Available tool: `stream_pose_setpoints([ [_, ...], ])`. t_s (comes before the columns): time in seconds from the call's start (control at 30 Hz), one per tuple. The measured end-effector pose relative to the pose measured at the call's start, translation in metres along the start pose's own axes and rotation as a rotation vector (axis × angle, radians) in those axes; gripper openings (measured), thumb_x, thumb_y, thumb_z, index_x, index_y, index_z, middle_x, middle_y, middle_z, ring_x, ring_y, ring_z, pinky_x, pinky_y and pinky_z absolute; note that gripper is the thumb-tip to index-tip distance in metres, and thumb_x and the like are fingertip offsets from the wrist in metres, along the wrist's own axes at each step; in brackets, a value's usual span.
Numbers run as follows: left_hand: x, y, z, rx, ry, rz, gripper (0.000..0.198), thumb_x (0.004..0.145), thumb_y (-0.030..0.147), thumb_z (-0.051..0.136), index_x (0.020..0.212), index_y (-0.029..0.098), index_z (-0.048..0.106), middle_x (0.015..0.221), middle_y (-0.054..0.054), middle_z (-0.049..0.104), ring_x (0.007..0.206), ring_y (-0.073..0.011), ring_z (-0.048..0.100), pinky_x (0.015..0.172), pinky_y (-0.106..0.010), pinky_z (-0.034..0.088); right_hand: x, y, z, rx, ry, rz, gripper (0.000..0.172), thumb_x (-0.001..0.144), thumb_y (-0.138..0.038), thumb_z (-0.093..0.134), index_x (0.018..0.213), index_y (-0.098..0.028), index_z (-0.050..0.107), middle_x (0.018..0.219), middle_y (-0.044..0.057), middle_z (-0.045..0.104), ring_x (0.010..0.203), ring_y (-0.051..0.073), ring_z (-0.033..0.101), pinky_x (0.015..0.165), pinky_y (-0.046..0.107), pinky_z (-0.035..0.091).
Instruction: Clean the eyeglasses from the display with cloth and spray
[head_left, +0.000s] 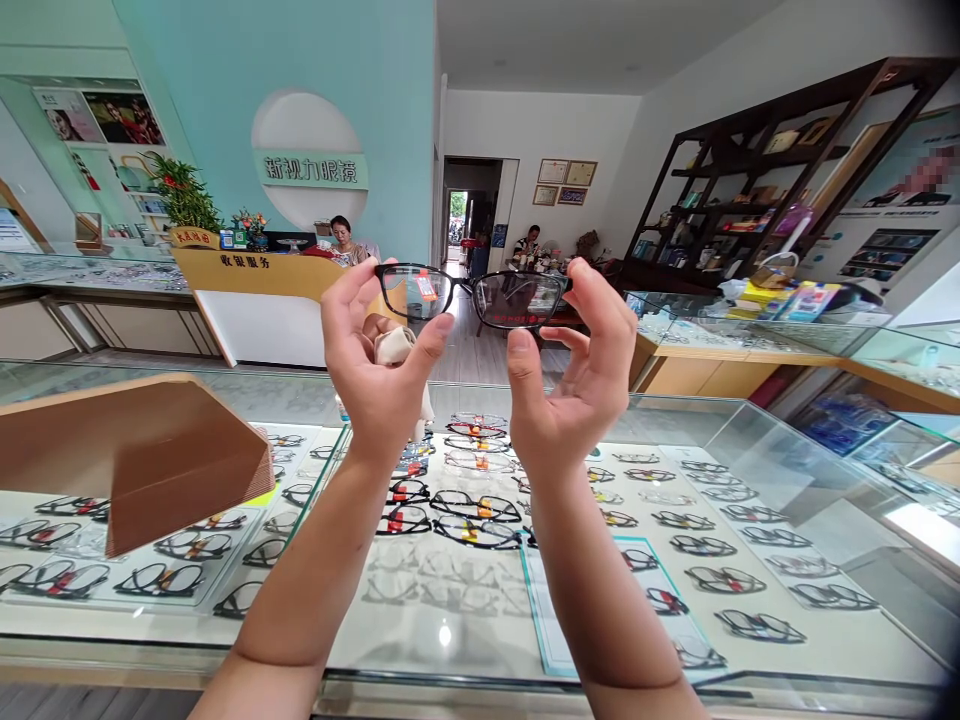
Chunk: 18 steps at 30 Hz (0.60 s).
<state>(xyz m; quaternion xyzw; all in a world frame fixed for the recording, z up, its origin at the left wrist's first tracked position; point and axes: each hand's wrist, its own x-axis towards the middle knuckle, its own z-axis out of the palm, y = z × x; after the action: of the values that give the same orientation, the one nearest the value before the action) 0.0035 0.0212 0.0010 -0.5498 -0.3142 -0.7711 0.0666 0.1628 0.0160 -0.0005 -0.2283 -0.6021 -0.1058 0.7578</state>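
Note:
I hold a pair of black-framed glasses (472,296) up at eye level over a glass display counter (750,440). My left hand (379,365) pinches the left lens rim between thumb and fingers and also keeps a small beige cleaning cloth (395,347) tucked in its palm. My right hand (577,375) grips the right end of the frame with its fingertips, thumb below the lens. A small red and white tag sits on the left lens.
Under the glass lie several rows of glasses (472,505). A brown angled stand (165,450) sits on the counter at left. Beyond are a yellow reception desk (255,275) with a seated person (345,240), another person (529,243) farther back, and dark shelves (750,190) at right.

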Motion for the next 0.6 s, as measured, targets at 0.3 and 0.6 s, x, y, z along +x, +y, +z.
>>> stream_pose_setpoints([
  [0.3,-0.011,0.007,0.003,0.060,0.114,0.050,0.084,0.088,0.067,0.089,0.156,0.038,0.049,0.168,-0.016,0.056,0.125,-0.0312,0.072,0.083,-0.045,0.064,-0.001,0.010,0.002,0.202,-0.080,0.175,0.053,0.110,-0.045,0.051,0.162,-0.037,0.061,0.162,0.009,0.067,0.149,0.034,0.068,0.111,0.061,0.067],
  [0.6,-0.010,0.003,0.005,0.115,0.197,0.240,0.080,0.087,0.065,0.090,0.150,0.032,0.054,0.153,-0.016,0.065,0.142,-0.0356,0.065,0.083,-0.044,0.064,0.002,0.005,0.000,0.412,-0.094,0.425,0.048,0.109,-0.051,0.061,0.153,-0.036,0.072,0.159,0.006,0.071,0.147,0.032,0.069,0.107,0.051,0.067],
])
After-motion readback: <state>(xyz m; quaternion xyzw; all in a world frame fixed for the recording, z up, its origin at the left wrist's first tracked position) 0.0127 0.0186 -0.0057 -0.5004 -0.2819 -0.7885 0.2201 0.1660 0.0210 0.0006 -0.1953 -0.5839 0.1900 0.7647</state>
